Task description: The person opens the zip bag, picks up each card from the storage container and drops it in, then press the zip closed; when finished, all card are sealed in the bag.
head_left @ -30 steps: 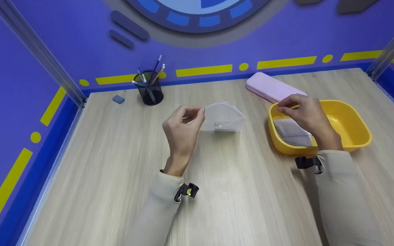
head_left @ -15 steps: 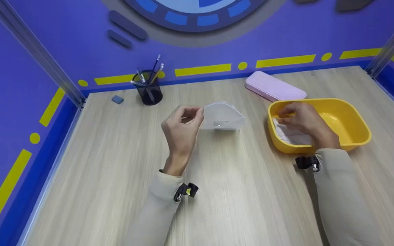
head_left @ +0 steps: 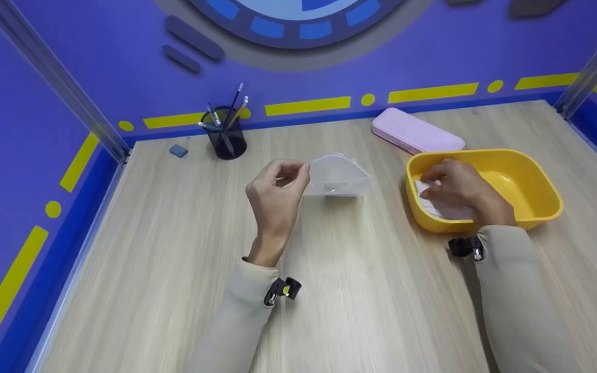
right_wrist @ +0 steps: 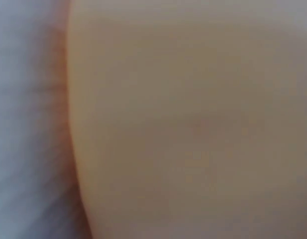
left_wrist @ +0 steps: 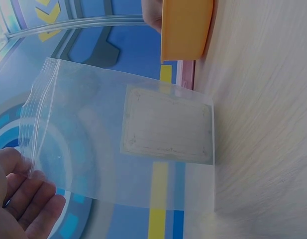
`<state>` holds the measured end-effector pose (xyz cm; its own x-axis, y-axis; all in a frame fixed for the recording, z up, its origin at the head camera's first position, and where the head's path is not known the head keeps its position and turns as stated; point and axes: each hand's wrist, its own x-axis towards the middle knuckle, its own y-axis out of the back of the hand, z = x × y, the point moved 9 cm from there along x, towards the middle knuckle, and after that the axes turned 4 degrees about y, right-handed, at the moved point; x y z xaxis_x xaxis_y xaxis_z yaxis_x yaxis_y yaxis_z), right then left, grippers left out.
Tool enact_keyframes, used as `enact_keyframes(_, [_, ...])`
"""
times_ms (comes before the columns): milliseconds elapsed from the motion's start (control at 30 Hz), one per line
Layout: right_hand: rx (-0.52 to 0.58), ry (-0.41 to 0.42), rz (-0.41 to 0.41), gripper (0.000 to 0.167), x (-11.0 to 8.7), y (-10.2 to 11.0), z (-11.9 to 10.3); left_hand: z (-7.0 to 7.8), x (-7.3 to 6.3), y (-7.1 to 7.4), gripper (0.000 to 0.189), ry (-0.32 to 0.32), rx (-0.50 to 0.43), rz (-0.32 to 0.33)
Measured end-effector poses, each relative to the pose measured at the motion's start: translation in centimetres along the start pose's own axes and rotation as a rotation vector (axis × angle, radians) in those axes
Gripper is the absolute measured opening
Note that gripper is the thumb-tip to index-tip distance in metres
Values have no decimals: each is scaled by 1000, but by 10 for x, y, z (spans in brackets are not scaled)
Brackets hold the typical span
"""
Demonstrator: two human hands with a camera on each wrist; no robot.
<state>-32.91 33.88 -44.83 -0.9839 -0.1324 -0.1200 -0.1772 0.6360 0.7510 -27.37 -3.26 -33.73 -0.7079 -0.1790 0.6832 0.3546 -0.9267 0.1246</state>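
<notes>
My left hand (head_left: 276,199) pinches the zip edge of a clear zip-lock bag (head_left: 342,176), whose body stands upright on the table. In the left wrist view, a pale card with an ornate border (left_wrist: 168,124) lies flat inside the bag, near its bottom. My right hand (head_left: 464,189) reaches into a yellow basin (head_left: 547,207), over white folded sheets or cloth (head_left: 446,210); thumb and index finger show apart. Whether its fingers touch the white pieces cannot be made out. A blurred tan surface fills most of the right wrist view.
Behind the basin lies a lilac pencil case (head_left: 417,130). A black mesh pen cup (head_left: 228,142) with several pencils stands at the back left, beside a small blue eraser (head_left: 178,151). Purple panels wall the wooden table (head_left: 184,290) at the back and sides.
My right hand has lowered from above the basin's rim down into it, and its thumb and index finger have parted. The left hand and the bag stay in place.
</notes>
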Motion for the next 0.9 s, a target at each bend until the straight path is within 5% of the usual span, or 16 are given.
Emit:
enact_keyframes(400, [-98, 136, 93, 22, -1, 14, -8, 0, 1, 0, 5, 1, 0, 6])
enact_keyframes(667, [-31, -3, 77, 21, -12, 33, -15, 0, 2, 1, 5, 6, -8, 8])
enact_keyframes(900, [-35, 66, 173, 27, -23, 55, -41, 1, 3, 2, 5, 1, -8, 16])
